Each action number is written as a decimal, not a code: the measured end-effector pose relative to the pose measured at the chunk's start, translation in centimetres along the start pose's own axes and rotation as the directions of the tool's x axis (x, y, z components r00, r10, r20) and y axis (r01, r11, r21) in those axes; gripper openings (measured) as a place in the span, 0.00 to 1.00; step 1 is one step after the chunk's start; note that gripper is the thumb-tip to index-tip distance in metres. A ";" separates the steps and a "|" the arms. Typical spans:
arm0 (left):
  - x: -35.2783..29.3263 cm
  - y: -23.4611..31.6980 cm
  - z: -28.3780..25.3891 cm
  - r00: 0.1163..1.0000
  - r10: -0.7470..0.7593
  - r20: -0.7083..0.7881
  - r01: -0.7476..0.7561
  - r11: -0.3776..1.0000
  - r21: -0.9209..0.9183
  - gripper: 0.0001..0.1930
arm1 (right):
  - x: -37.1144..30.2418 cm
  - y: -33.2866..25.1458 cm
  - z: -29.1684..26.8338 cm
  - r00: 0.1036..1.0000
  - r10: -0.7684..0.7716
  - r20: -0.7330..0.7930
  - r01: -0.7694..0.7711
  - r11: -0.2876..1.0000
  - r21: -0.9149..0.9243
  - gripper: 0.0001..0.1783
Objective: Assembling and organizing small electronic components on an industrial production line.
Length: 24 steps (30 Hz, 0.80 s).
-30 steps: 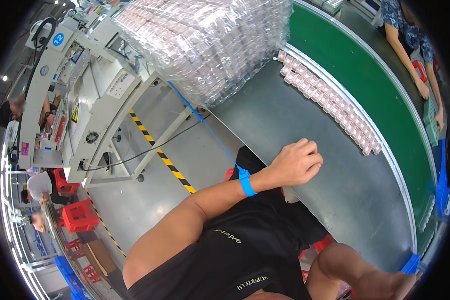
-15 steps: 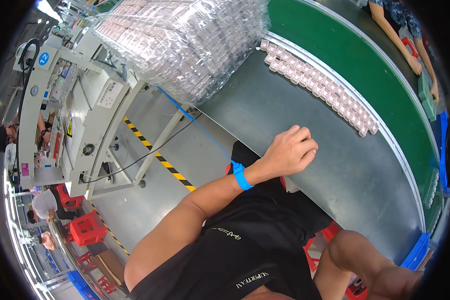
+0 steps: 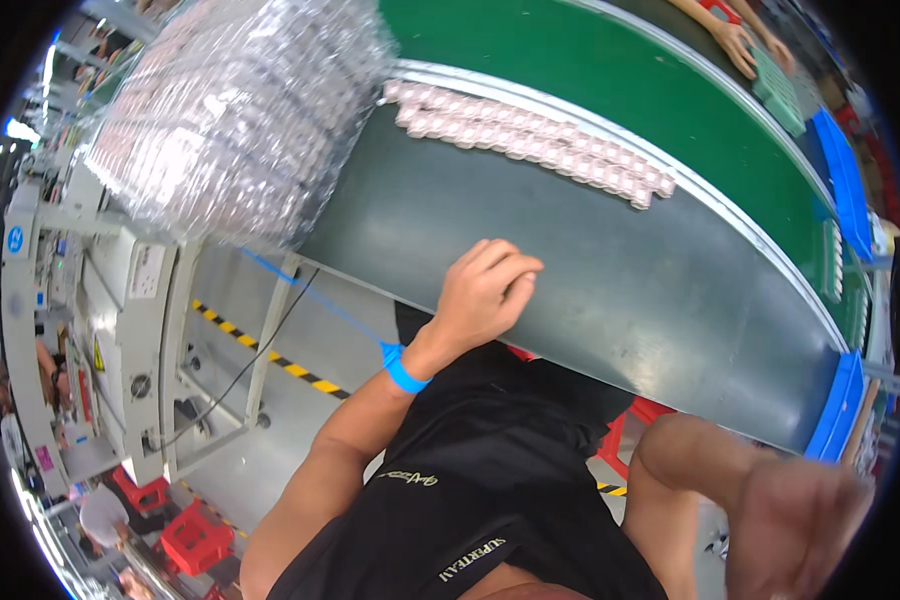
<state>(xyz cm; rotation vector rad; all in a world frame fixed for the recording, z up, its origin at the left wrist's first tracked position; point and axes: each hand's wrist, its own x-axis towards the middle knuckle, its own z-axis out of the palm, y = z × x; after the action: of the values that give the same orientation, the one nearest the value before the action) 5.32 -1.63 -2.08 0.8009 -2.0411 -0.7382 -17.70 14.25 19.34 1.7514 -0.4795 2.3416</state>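
The dark grey bench point(image 3: 590, 270) bears rows of pink pieces point(image 3: 530, 142) and a plastic-wrapped stack point(image 3: 255, 120)

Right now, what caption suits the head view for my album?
Left hand with blue wristband at a dark bench, where small pale-pink pieces line a green belt.

Factory: green conveyor belt point(image 3: 570, 62), pale machine point(image 3: 120, 335), yellow-black floor tape point(image 3: 267, 352), co-worker's hand point(image 3: 738, 48) across belt.

Right grip point(image 3: 802, 515) blurred, exact pose unclear
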 end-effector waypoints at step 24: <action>1.6 0.6 0.0 0.979 -0.172 0.108 0.155 0.977 0.149 0.05 | -16.5 22.7 -14.0 0.597 0.713 -0.368 -0.729 0.290 -0.620 0.11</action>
<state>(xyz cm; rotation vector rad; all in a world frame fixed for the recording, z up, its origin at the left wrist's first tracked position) 4.36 -2.46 -0.92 1.0367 -2.1721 -0.7564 -32.95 -1.12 -3.39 1.1593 -2.2744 1.9954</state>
